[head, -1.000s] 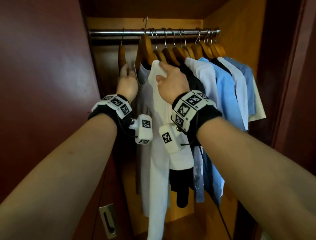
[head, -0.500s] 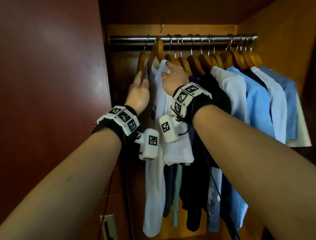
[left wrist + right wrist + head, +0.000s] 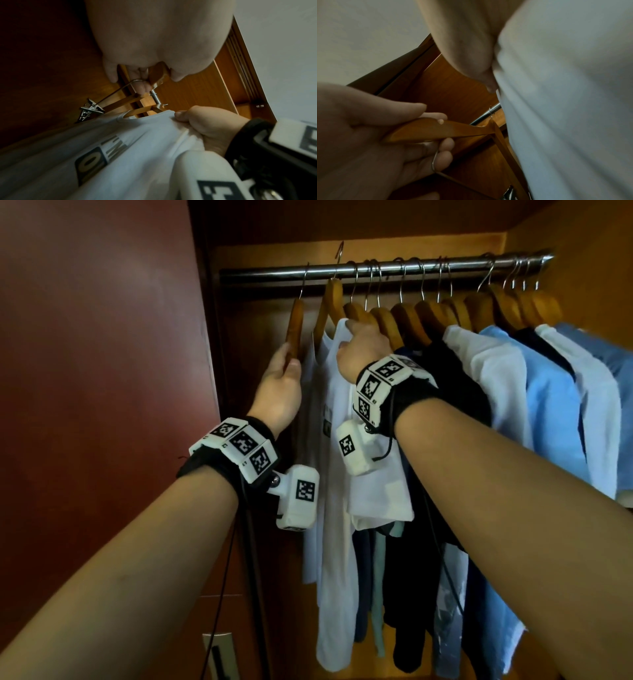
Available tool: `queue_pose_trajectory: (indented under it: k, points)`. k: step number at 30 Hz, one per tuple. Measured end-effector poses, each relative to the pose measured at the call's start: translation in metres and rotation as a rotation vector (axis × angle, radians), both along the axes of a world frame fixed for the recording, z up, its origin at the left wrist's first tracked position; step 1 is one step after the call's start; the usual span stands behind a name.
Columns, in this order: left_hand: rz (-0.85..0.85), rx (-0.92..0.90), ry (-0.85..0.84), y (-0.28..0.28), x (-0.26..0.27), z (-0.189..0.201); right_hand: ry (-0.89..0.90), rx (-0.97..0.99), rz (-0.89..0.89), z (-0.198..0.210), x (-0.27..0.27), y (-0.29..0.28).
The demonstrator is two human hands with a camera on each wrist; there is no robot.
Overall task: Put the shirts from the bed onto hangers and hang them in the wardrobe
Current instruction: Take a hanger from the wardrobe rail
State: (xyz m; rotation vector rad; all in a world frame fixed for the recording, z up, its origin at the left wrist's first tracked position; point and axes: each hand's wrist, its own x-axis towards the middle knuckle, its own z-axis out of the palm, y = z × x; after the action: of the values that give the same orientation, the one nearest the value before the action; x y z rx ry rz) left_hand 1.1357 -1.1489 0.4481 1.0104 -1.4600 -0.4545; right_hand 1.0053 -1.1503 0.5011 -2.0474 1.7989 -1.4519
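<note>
Left hand (image 3: 279, 392) gripping empty hanger (image 3: 295, 326), right hand (image 3: 363, 350) pinching white shirt (image 3: 334, 460), inside wooden wardrobe (image 3: 582, 244).

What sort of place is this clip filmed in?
Most likely a bedroom or dressing area, seen from right inside an open wooden wardrobe: a metal rail carries wooden hangers with shirts, and a dark red door stands at left.
</note>
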Motion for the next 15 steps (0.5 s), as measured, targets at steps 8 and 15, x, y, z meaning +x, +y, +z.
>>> queue_pose_trajectory:
  k: [8, 15]
  points:
    - [0.038, 0.01, 0.008, 0.004, -0.001, 0.003, 0.064, -0.004, -0.061, -0.005, -0.002, 0.002]
    - [0.061, -0.026, 0.004, 0.009, 0.0, 0.014, 0.218, -0.056, -0.14, 0.004, -0.004, 0.004]
